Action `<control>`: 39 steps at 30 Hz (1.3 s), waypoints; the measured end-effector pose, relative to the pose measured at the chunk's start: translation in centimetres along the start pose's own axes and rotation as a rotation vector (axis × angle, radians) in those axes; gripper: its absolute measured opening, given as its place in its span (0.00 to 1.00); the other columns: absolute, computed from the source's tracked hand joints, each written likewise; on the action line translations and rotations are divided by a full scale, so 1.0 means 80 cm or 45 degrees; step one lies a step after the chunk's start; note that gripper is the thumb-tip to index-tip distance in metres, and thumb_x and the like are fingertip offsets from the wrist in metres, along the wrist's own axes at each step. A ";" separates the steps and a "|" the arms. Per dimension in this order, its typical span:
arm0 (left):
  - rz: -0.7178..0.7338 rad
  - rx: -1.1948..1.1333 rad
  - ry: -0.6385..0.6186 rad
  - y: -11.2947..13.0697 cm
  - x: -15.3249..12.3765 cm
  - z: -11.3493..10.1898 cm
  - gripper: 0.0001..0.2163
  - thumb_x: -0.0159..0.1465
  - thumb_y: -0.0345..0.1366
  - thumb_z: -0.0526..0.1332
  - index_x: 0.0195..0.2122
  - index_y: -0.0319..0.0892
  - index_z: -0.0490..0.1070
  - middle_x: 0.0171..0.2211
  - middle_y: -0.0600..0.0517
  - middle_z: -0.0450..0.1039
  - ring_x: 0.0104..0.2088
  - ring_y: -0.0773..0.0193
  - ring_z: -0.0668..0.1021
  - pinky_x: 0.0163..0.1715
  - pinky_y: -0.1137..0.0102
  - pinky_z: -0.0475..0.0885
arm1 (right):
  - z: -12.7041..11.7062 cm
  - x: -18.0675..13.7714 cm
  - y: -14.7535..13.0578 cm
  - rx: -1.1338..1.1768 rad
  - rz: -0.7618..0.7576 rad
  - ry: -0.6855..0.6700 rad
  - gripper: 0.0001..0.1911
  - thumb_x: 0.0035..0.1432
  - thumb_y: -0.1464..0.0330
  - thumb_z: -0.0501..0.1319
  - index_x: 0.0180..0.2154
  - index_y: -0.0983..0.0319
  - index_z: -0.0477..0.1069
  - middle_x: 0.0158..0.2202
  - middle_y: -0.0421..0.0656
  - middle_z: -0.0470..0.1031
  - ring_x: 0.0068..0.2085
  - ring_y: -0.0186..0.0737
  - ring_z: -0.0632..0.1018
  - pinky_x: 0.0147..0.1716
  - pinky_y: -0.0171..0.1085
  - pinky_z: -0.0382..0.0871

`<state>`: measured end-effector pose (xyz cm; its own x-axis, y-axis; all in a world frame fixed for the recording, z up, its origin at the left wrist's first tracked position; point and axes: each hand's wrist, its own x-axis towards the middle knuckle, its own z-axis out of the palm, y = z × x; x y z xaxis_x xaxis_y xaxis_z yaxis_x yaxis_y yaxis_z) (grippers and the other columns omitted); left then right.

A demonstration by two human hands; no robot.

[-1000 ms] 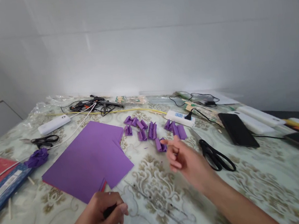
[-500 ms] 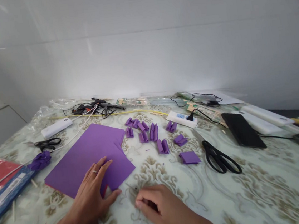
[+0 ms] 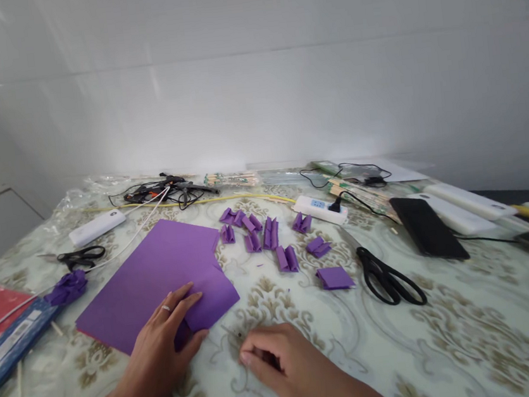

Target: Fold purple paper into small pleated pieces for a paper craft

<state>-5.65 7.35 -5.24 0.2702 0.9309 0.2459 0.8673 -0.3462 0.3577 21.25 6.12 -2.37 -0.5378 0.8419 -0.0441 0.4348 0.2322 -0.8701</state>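
My left hand (image 3: 165, 331) rests with its fingers stretched over a small purple paper sheet (image 3: 210, 297), its thumb apart near the lower edge. That sheet bows up slightly and lies on a stack of larger purple paper (image 3: 152, 262). On the tablecloth to the right, my right hand (image 3: 278, 362) is closed with thumb and forefinger together; I see nothing in it. Beyond the hands lie several folded purple paper pieces (image 3: 271, 233). Nearer, to the right, are a flat folded purple piece (image 3: 335, 278) and large black-handled scissors (image 3: 388, 277).
A power strip (image 3: 320, 208) and a black phone (image 3: 428, 229) lie on the right. Tangled black cables and tools (image 3: 168, 189) are at the back left. Smaller scissors (image 3: 82, 256), crumpled purple paper (image 3: 67, 288) and a red-and-blue packet (image 3: 12, 335) sit left.
The small purple sheet under my left fingers has shifted and now bows upward. My left hand has barely moved, and my right hand stays closed in place. The view has shifted slightly.
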 end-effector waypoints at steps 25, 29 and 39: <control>0.044 -0.341 0.148 0.018 0.000 -0.012 0.15 0.73 0.35 0.60 0.58 0.50 0.76 0.54 0.49 0.85 0.51 0.54 0.87 0.51 0.63 0.83 | 0.005 -0.002 0.013 0.543 0.218 0.306 0.19 0.71 0.56 0.61 0.57 0.54 0.59 0.40 0.38 0.69 0.22 0.29 0.66 0.23 0.32 0.66; 0.077 -0.356 0.143 0.023 0.001 -0.018 0.15 0.72 0.34 0.61 0.59 0.49 0.76 0.53 0.49 0.85 0.50 0.55 0.88 0.53 0.63 0.83 | 0.001 0.000 0.014 0.588 0.242 0.285 0.30 0.68 0.56 0.64 0.66 0.52 0.58 0.52 0.48 0.73 0.27 0.33 0.72 0.22 0.32 0.69; 0.246 -0.338 0.015 0.022 0.002 -0.014 0.17 0.71 0.35 0.64 0.61 0.49 0.76 0.57 0.48 0.84 0.56 0.53 0.85 0.58 0.63 0.81 | 0.001 0.002 0.020 0.547 0.246 0.151 0.26 0.65 0.67 0.63 0.64 0.56 0.73 0.38 0.41 0.79 0.22 0.31 0.70 0.24 0.32 0.69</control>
<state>-4.56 6.78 -3.52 0.4125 0.8443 0.3421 0.6608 -0.5359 0.5255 21.76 6.60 -3.80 -0.3800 0.9052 -0.1902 0.1678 -0.1348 -0.9766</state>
